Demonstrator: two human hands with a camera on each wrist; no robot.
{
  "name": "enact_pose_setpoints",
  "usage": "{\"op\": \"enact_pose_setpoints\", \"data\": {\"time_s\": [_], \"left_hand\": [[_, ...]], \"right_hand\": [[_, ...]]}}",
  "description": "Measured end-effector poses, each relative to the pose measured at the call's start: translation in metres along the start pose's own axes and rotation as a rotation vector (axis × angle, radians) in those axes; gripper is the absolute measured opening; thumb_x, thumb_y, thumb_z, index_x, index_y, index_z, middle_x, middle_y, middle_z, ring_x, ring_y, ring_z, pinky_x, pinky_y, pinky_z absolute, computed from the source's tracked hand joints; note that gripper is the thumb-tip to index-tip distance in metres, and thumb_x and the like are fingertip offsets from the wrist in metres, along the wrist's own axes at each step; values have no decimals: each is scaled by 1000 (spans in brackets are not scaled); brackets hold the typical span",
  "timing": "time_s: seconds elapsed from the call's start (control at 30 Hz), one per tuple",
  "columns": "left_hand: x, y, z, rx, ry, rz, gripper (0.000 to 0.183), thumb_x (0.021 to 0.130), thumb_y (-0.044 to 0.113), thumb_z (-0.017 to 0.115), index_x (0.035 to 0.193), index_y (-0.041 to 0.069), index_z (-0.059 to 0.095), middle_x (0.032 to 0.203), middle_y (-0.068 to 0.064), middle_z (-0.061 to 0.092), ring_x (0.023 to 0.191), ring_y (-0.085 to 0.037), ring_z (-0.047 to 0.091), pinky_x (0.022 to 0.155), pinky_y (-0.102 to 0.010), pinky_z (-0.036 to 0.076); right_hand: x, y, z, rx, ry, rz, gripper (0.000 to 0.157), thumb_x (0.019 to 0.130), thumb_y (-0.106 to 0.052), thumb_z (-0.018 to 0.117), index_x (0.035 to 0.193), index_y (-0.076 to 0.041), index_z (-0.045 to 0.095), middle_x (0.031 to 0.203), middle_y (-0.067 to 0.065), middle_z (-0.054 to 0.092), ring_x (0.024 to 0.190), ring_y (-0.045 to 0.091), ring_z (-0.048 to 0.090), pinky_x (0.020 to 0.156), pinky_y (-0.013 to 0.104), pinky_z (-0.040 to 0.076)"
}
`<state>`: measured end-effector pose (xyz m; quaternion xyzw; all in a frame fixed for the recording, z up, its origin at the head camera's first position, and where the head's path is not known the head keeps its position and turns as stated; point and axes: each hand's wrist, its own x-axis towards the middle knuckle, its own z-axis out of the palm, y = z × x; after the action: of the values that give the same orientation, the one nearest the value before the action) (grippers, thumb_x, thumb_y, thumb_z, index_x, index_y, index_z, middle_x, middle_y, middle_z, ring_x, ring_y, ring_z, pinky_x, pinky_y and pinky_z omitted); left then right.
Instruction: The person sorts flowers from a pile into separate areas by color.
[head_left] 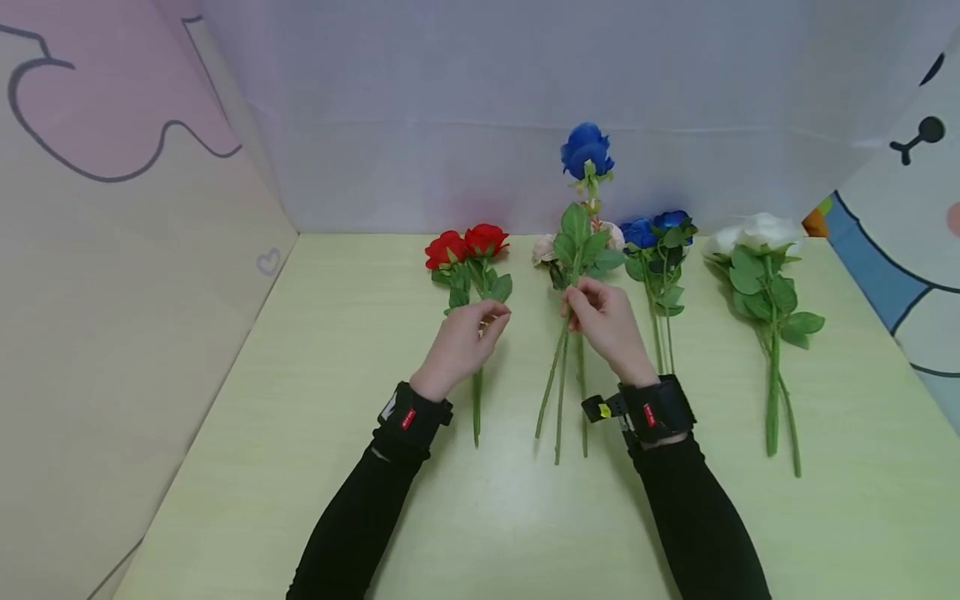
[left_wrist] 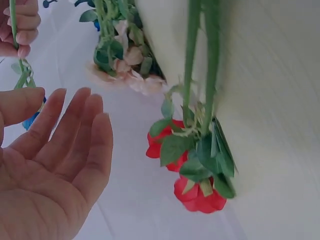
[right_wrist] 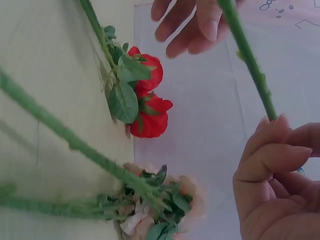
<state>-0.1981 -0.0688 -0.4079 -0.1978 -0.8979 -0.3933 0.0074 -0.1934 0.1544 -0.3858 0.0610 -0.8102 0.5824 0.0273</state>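
A single blue rose point(head_left: 587, 152) is held upright in my right hand point(head_left: 606, 323), whose thumb and fingers pinch its green stem point(right_wrist: 251, 67). Behind that stem lie pale pink roses point(head_left: 543, 251), partly hidden by the blue rose's leaves and my hand. My left hand point(head_left: 462, 340) hovers over the stems of two red roses point(head_left: 486, 239). Its fingers are loosely bent with nothing between them, and in the left wrist view the palm point(left_wrist: 45, 190) is bare. The red roses point(left_wrist: 200, 195) lie apart from that hand.
Right of my right hand lie more blue roses point(head_left: 671, 221), and farther right white roses point(head_left: 761, 233) with long stems. All the flower heads point to the back of the pale table point(head_left: 315, 467), where a whitish cloth point(head_left: 375, 167) hangs. Printed panels point(head_left: 135, 275) stand at both sides.
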Motion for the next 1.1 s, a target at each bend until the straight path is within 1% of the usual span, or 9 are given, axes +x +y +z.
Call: {"op": "enact_pose_setpoints", "data": {"time_s": [0.07, 0.17, 0.3, 0.5, 0.63, 0.73, 0.8, 0.93, 1.1], "left_hand": [[0, -1, -1, 62, 23, 16, 25, 103, 16, 59, 122, 4, 69, 119, -11, 72, 111, -27, 67, 97, -41, 54], [-1, -3, -3, 153, 47, 42, 26, 102, 16, 60, 124, 3, 68, 122, -12, 70, 115, -30, 65, 100, -43, 52], [-2, -7, -7, 256, 65, 83, 27, 101, 15, 61, 125, 3, 66, 122, -13, 69, 115, -31, 64, 99, -42, 53], [-5, -16, -10, 359, 88, 130, 24, 99, 10, 62, 122, 3, 68, 120, -13, 69, 111, -32, 64, 98, -42, 53], [-7, -19, -10, 383, 92, 148, 22, 98, 8, 60, 118, 2, 69, 118, -12, 70, 109, -32, 64, 97, -42, 54], [-7, -21, -10, 384, 97, 156, 22, 98, 8, 60, 118, 3, 70, 118, -11, 70, 108, -32, 64, 96, -41, 54], [-8, -21, -10, 389, 100, 155, 22, 98, 8, 61, 118, 3, 70, 118, -12, 70, 108, -31, 64, 96, -40, 54], [-9, -21, -11, 394, 99, 151, 23, 97, 7, 62, 118, 4, 70, 119, -12, 69, 108, -31, 64, 96, -40, 54], [-10, -22, -11, 394, 102, 152, 22, 97, 6, 61, 117, 4, 70, 120, -12, 69, 109, -31, 64, 96, -40, 54]], "right_hand": [[0, 3, -9, -47, -11, 9, 28, 106, -18, 49, 99, 4, 65, 72, -1, 61, 59, 10, 58, 57, 23, 48], [-2, 5, -26, -132, -38, 28, 30, 106, -19, 46, 104, 4, 65, 77, 5, 63, 60, 7, 57, 58, 24, 47], [-6, 8, -50, -254, -65, 48, 32, 106, -23, 43, 105, 0, 65, 80, 7, 64, 62, 9, 58, 57, 27, 44], [-8, 14, -81, -447, -75, 58, 35, 105, -27, 42, 101, -3, 67, 70, 4, 63, 58, 15, 56, 53, 30, 38], [-8, 17, -98, -551, -93, 64, 37, 105, -26, 40, 93, -3, 66, 66, 6, 62, 54, 17, 49, 52, 30, 35], [-9, 18, -108, -595, -101, 66, 37, 103, -24, 41, 85, -2, 64, 64, 7, 62, 51, 16, 44, 51, 30, 34], [-10, 17, -115, -615, -112, 76, 37, 103, -23, 40, 84, -1, 64, 64, 6, 62, 50, 16, 42, 51, 30, 32], [-12, 17, -126, -658, -136, 127, 39, 103, -22, 38, 84, -1, 64, 66, 5, 63, 53, 17, 42, 52, 30, 32], [-10, 26, -133, -666, -156, 179, 39, 102, -23, 38, 82, -2, 65, 68, 5, 65, 55, 19, 44, 53, 32, 32]]}}
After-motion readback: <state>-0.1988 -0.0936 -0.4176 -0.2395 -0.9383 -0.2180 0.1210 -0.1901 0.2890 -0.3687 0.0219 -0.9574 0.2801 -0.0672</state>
